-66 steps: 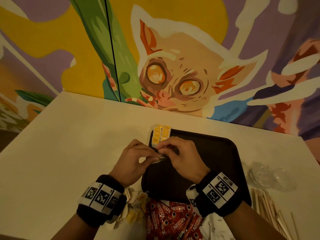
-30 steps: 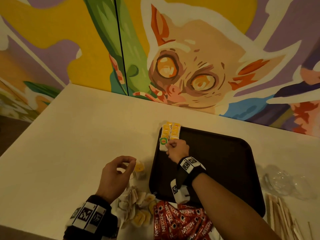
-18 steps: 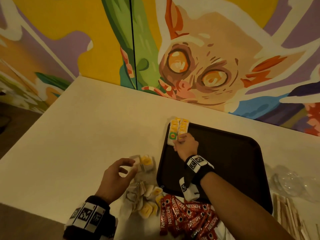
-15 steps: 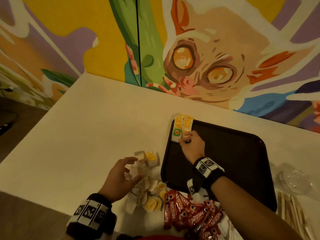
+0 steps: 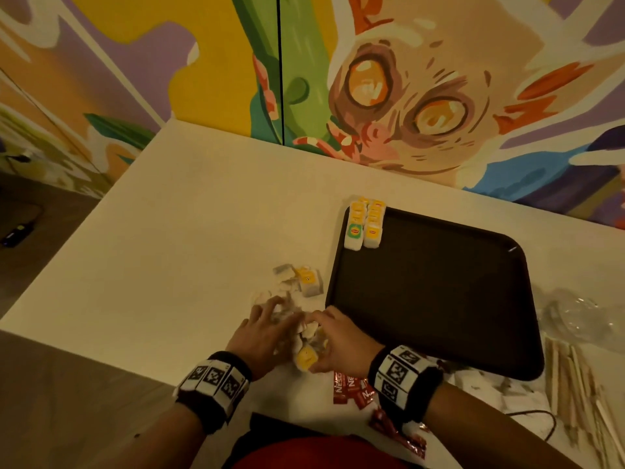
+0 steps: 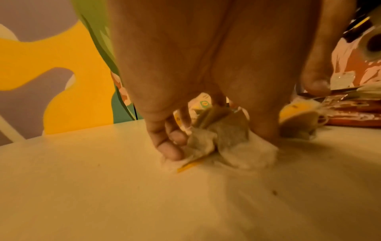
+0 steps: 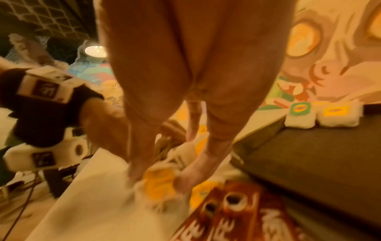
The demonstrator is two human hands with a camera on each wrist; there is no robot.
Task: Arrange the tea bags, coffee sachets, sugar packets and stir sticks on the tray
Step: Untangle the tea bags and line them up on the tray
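A dark tray lies on the white table, with two rows of yellow-tagged tea bags at its far left corner. Left of the tray sits a loose pile of tea bags. My left hand is down on this pile, and in the left wrist view its fingers and thumb close around a clump of tea bags. My right hand pinches a yellow-tagged tea bag at the pile's near end. Red coffee sachets lie by my right wrist. Wooden stir sticks lie right of the tray.
Crumpled clear plastic sits at the tray's right side. White packets lie near the tray's front right corner. A painted wall runs along the table's far edge. The table's left edge drops to the floor.
My right hand has left the rows on the tray and come back to the loose pile. My left hand has lowered onto the pile. The camera has tilted down and left.
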